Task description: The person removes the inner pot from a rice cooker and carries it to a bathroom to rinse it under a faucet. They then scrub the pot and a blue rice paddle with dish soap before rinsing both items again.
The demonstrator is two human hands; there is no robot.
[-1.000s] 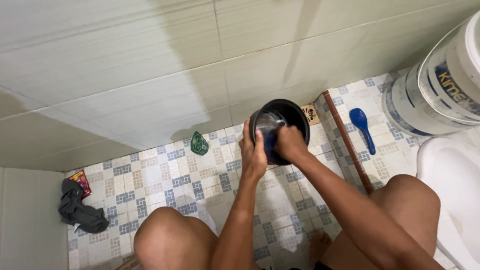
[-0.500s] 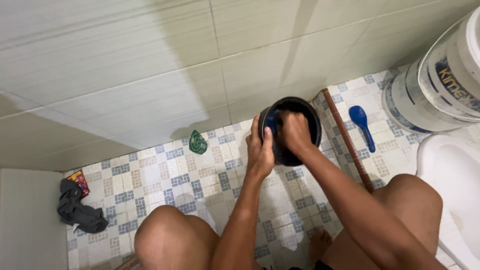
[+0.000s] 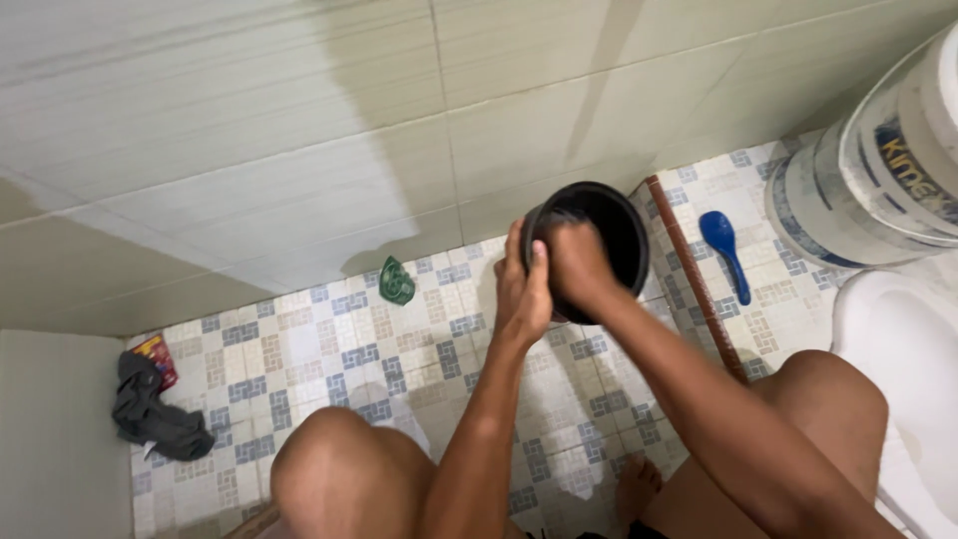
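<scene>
Scrubbing step: black pot [image 3: 609,225] held tilted above the floor tiles [image 3: 329,339], near the wall. Left hand [image 3: 524,289] clasps its rim; right hand [image 3: 574,262], fingers bunched, presses inside. Blue scoop [image 3: 725,250] lies right of pot. Next stroke likely needs a steady rim grip.

A green sachet [image 3: 396,281] by the wall — a red one [image 3: 156,356] beside the dark cloth [image 3: 155,413].

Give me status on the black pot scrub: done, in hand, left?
Done: cannot tell; no cleaned area is clear. In hand: left hand grips the rim of the tilted black pot, and right hand is inside against the inner wall, hiding whatever it holds. Left: the blue scoop lies untouched on the floor tiles.
</scene>
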